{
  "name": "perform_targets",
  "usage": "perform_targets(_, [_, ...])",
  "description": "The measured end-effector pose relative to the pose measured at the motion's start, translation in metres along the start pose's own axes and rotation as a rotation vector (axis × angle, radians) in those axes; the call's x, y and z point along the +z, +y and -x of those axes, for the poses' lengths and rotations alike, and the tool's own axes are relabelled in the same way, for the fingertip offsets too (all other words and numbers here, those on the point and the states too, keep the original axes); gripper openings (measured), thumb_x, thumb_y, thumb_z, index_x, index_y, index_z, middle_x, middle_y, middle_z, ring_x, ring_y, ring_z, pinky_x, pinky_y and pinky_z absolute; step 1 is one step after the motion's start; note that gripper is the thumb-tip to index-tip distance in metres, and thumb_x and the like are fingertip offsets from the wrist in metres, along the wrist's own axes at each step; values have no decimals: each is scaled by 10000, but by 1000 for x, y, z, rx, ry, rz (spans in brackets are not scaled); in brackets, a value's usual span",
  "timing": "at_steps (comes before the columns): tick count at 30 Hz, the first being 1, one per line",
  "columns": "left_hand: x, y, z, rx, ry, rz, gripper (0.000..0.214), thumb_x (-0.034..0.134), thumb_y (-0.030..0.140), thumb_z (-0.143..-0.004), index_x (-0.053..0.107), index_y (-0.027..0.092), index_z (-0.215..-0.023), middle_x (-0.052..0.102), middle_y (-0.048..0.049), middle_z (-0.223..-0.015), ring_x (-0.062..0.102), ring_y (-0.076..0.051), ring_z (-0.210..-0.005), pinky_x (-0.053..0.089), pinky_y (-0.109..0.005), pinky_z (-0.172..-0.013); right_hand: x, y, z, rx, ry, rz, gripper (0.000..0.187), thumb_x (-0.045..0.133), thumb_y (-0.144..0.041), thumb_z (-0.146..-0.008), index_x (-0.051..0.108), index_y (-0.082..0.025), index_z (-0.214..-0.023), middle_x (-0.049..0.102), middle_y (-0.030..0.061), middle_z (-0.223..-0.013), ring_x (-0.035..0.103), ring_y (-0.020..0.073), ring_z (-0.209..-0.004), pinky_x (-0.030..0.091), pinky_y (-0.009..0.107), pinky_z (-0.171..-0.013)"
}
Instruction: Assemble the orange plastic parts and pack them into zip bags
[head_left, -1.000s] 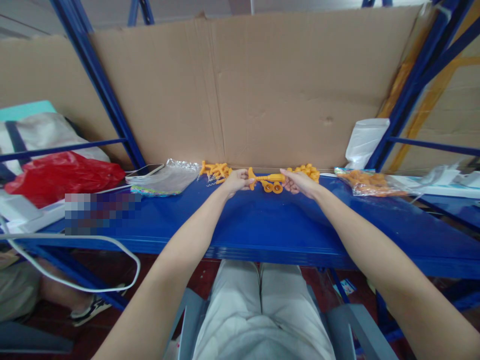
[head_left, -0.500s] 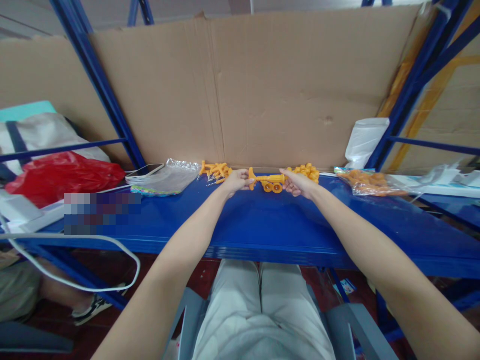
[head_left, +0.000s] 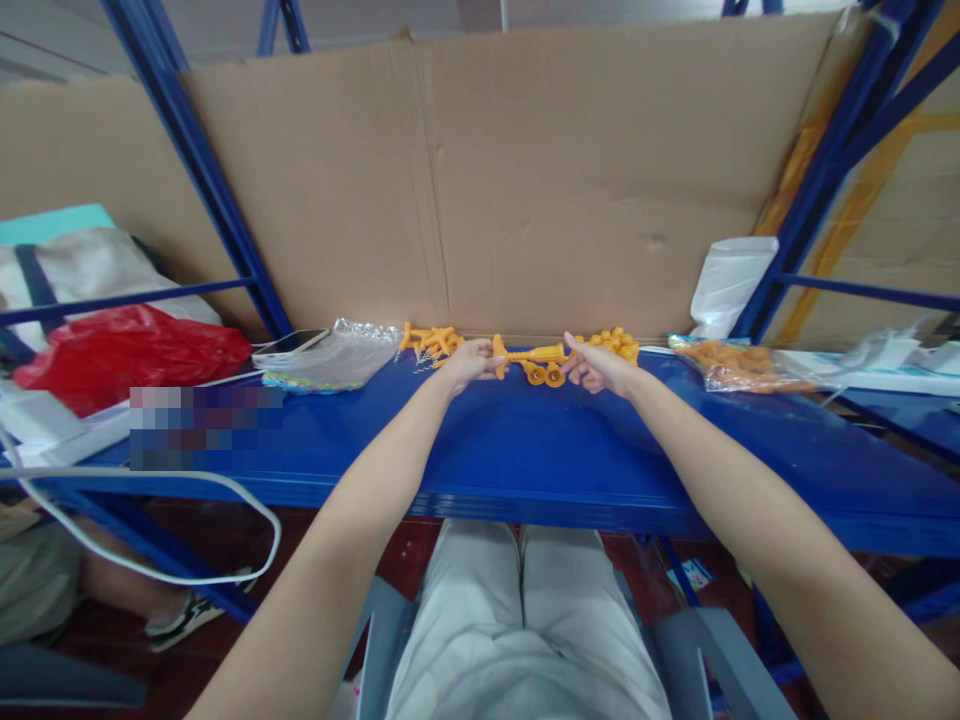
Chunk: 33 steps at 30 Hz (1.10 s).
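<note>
Both my hands hold one long orange plastic bolt (head_left: 531, 354) level above the blue shelf (head_left: 525, 450). My left hand (head_left: 471, 362) pinches its flanged head end, fingers closed. My right hand (head_left: 596, 365) grips the other end, fingers closed round it. Two orange rings (head_left: 545, 375) lie on the shelf just under the bolt. A heap of orange bolts (head_left: 431, 341) lies behind my left hand. Behind my right hand sits a heap of orange nuts (head_left: 619, 342).
A cardboard sheet (head_left: 525, 180) backs the shelf. A clear plastic bag (head_left: 337, 355) and a phone (head_left: 289, 341) lie to the left, beyond them a red bag (head_left: 127, 350). On the right are a bag of orange parts (head_left: 739, 364) and a white bag (head_left: 731, 280). A white cable (head_left: 150, 480) hangs at the left edge.
The bolt and both hands have risen slightly and shifted a little left; the grip on both ends is unchanged.
</note>
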<state>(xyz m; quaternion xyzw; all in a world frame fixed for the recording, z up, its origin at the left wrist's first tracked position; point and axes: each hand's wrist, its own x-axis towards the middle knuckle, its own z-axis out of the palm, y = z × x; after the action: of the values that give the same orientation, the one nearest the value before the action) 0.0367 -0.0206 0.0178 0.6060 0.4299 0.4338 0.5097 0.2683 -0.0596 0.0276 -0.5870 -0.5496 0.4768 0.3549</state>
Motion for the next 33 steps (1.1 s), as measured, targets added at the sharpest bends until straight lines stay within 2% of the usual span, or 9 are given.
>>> perform_targets(5, [-5, 2, -6, -40, 102, 40, 115, 669, 57, -815, 594, 135, -854, 705, -35, -741, 708, -142, -722, 574, -370, -854, -7, 3, -6, -103, 233, 157, 454, 407, -470, -987, 574, -152, -708, 477, -5, -493, 313, 57, -375, 237, 201, -404])
perform_targets(10, [-13, 0, -14, -79, 286, 150, 71, 543, 116, -913, 585, 138, -966, 673, -30, -685, 685, -122, -613, 590, -355, -823, -12, 10, -13, -220, 371, 605, 349, 516, -277, -937, 574, -147, -618, 539, 17, -515, 430, 81, -415, 366, 235, -504])
perform_targets(14, [-17, -8, -20, -75, 345, 209, 96, 537, 175, -938, 577, 142, -1018, 649, -24, -646, 657, -111, -539, 598, -337, -779, -9, 15, -17, -331, 326, 762, 249, 517, -244, -926, 682, -124, -783, 662, 84, -656, 557, 132, -494, 455, 291, -609])
perform_targets(18, [-15, -17, -24, -102, 354, 225, 178, 593, 176, -911, 551, 168, -1084, 665, -29, -688, 687, -135, -594, 597, -351, -780, -3, 18, -19, -441, 222, 791, 236, 532, -248, -923, 709, -114, -1002, 696, 93, -734, 624, 162, -580, 480, 288, -645])
perform_targets(21, [-9, -19, -23, -110, 337, 229, 340, 594, 89, -886, 498, 176, -1201, 705, -64, -819, 716, -151, -712, 585, -348, -824, -1, 20, -20, -472, 144, 821, 255, 520, -225, -921, 702, -122, -1067, 691, 67, -724, 605, 137, -550, 466, 251, -592])
perform_targets(24, [0, -18, -19, -83, 278, 201, 509, 581, 26, -862, 425, 196, -1316, 710, -113, -1057, 715, -155, -906, 557, -329, -891, -1, 21, -21, -468, 119, 862, 252, 519, -160, -900, 701, -118, -1070, 683, 53, -718, 567, 108, -502, 446, 228, -554])
perform_targets(28, [10, -20, -13, 23, 134, -50, 565, 644, 99, -836, 454, 210, -1356, 611, -152, -1319, 638, -197, -1146, 505, -352, -979, -1, 21, -22, -433, 120, 876, 282, 503, -100, -883, 691, -110, -1093, 691, 62, -756, 548, 95, -480, 444, 225, -544])
perform_targets(31, [17, -23, -12, 173, 53, -464, 436, 679, 171, -811, 602, 171, -1241, 623, -136, -1315, 613, -237, -1182, 470, -377, -1026, -1, 21, -22, -408, 119, 873, 314, 490, -81, -879, 682, -114, -1126, 697, 72, -773, 553, 101, -480, 455, 237, -548])
perform_targets(33, [21, -25, -11, 279, 59, -742, 317, 685, 190, -801, 694, 159, -1116, 672, -117, -1242, 613, -256, -1176, 448, -372, -1052, -1, 20, -22, -393, 115, 871, 331, 482, -80, -884, 678, -120, -1146, 700, 78, -777, 569, 114, -496, 469, 250, -561])
